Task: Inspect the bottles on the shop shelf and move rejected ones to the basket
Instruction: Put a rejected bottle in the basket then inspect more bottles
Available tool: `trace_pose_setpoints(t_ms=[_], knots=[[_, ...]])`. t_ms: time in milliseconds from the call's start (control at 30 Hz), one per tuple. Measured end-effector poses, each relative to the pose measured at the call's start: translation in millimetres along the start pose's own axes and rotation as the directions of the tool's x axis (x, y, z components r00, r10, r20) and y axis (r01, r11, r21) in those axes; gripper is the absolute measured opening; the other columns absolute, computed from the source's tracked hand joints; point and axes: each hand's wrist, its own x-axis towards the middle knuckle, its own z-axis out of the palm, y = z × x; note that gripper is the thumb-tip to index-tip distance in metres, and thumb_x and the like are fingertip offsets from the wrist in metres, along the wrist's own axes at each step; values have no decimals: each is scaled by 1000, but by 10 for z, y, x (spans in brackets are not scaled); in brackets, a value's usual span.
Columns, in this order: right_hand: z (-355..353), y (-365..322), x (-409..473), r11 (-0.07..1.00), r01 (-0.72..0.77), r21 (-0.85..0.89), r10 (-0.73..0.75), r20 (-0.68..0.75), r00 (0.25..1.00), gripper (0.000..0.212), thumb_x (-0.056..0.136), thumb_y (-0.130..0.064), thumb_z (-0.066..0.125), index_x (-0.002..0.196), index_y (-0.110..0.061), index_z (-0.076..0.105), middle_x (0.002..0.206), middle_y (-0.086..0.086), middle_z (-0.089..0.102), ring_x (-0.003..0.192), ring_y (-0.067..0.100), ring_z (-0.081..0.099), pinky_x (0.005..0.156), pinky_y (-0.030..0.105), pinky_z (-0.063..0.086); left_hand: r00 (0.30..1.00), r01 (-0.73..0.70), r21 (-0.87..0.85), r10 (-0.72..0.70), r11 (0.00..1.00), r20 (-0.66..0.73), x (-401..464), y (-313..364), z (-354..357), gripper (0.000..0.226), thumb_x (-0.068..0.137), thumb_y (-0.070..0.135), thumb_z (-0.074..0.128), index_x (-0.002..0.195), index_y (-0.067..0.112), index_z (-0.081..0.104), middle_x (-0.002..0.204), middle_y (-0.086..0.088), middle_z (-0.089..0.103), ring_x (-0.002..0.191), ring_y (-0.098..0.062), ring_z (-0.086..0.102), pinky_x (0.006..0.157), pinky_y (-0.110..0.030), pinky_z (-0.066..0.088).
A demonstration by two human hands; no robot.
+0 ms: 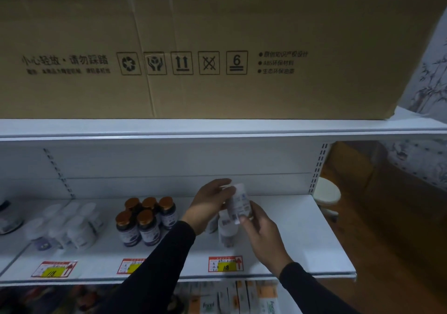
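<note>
White bottle (pixel 238 202), centre frame above the shelf (pixel 302 236): clamped by left hand (pixel 210 204) at the cap and right hand (pixel 260 231) at the base, tilted, label upward, presumably for inspection. Basket not seen.

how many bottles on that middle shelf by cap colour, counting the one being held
Copper-capped dark bottles: 5
White-capped bottles on the left: about 6, blurred
White bottle held in both hands: 1
White bottle standing below it: 1
Total: about 13
</note>
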Motion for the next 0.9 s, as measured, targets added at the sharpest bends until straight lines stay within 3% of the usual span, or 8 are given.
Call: trace_pose_setpoints(t_ms=[100,233,300,467,600,700,900], knots=[[43,7,3,999,2,51,-2,-6,1000,39,92,-28,67,123,-43,49,123,-9,56,101,-1,60,82,14,52,999,-4,-47,2,999,-45,-24,2,11,33,91,21,68,122,18,60,115,-13,65,103,-25,67,87,-33,56],[77,23,8,999,12,49,-11,-15,1000,57,77,-43,78,122,-53,45,127,-11,46,109,7,61,88,27,57,996,-8,-61,2,998,-91,-59,0,39,43,84,29,75,122,17,57,111,-12,65,100,-24,68,81,-29,56],[78,17,5,999,7,54,-6,-18,1000,52,77,-44,76,120,-51,47,125,-11,52,107,6,62,86,25,57,997,-2,-58,-3,998,-78,-67,-5,38,42,85,31,74,122,18,57,111,-11,66,99,-23,68,81,-29,57],[60,-43,8,998,-4,61,4,-1,1000,35,97,-21,60,117,-46,48,115,-14,63,99,-8,61,78,10,49,999,21,-154,-27,988,-35,-67,-3,-5,29,93,23,64,121,19,60,115,-8,69,101,-23,69,83,-31,56],[86,-20,20,995,-16,100,17,-9,1000,48,91,-29,69,132,-39,45,129,-11,52,106,0,62,84,17,54,997,16,-194,-30,981,-69,-61,-3,-15,36,89,23,70,122,18,58,111,-10,69,96,-21,71,75,-26,55],[97,-12,28,995,-26,101,27,-2,1000,59,82,-36,78,128,-45,42,128,-11,48,106,7,64,84,24,57,992,21,-192,-44,981,-118,-42,3,5,42,84,26,75,122,19,57,112,-12,67,96,-23,70,73,-26,55],[106,-59,80,994,-16,112,17,-14,1000,34,97,-22,59,123,-41,51,122,-7,61,97,1,66,80,19,55,995,63,-216,-79,974,-67,-28,-3,-53,30,92,23,65,121,17,60,114,-12,67,102,-24,67,76,-27,55]])
